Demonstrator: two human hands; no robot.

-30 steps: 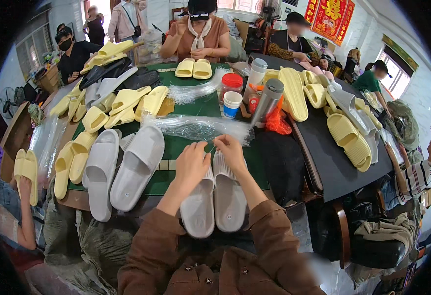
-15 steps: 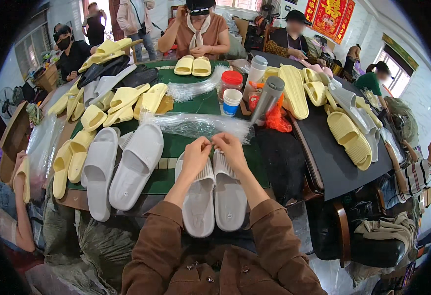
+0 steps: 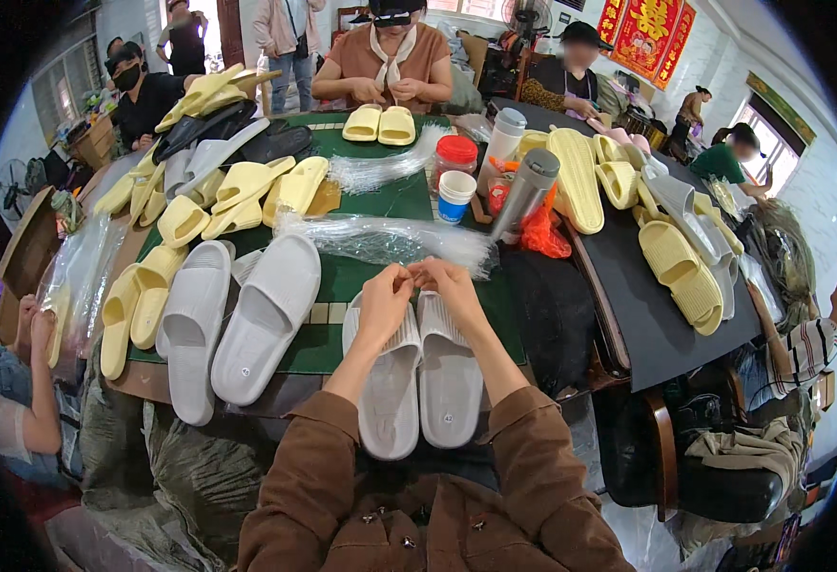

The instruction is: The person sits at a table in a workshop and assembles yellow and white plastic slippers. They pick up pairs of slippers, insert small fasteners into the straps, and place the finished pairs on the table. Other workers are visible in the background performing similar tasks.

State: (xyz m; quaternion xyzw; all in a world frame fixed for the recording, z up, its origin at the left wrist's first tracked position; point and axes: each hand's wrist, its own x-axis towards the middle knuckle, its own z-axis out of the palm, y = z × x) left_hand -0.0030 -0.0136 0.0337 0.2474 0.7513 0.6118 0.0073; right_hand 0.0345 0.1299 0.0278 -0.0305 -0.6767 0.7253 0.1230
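My left hand (image 3: 385,294) and my right hand (image 3: 445,284) meet fingertip to fingertip over the toe end of a pair of grey slide slippers. Both are closed in a pinch; whatever lies between the fingers is too small to make out. Below them the left grey slipper (image 3: 388,405) and the right grey slipper (image 3: 450,400) lie side by side, toes away from me, their straps partly covered by my hands. Just beyond my fingertips is a bundle of thin clear plastic strands (image 3: 390,243) in a clear wrapper.
Another grey slipper pair (image 3: 268,319) lies left of my hands, near a heap of yellow slippers (image 3: 247,195). A white-and-blue paper cup (image 3: 454,197), a red-lidded jar (image 3: 455,153) and a grey flask (image 3: 528,191) stand ahead right. Co-workers sit around the green-topped table (image 3: 294,355).
My fingertips have drawn closer together, still pinched above the slippers. Across the table, a co-worker's raised hand has come down to meet the other. The view has shifted slightly.
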